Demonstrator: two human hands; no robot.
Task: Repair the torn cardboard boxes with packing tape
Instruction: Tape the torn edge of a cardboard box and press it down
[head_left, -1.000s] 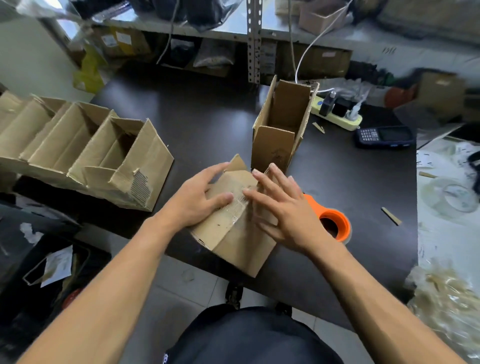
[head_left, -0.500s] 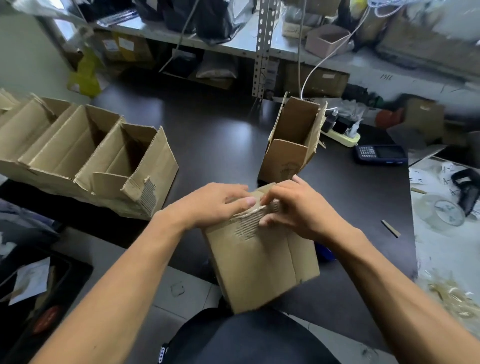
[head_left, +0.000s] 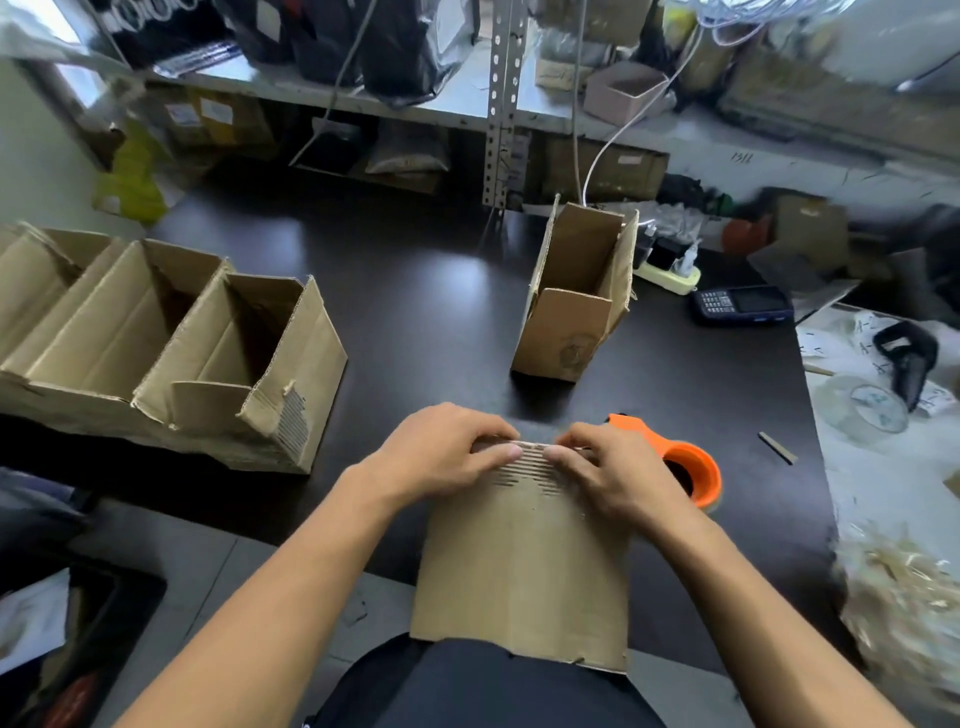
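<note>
A: Where's the torn cardboard box (head_left: 524, 561)?
B: Lower centre of frame. My left hand (head_left: 441, 452) and right hand (head_left: 613, 467) pinch its ripped top edge.
A: Handling?
B: Light, I'd judge; the exposed fluting looks weak. Tape dispenser (head_left: 685, 462) waits just right.

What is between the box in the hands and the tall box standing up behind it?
Only bare dark table between the held box and tall box, in the head view.

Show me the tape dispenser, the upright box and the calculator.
tape dispenser (head_left: 693, 465), head view, on its orange round body.
upright box (head_left: 569, 330), head view, on its front flap.
calculator (head_left: 740, 305), head view, on the middle of its dark face.
</note>
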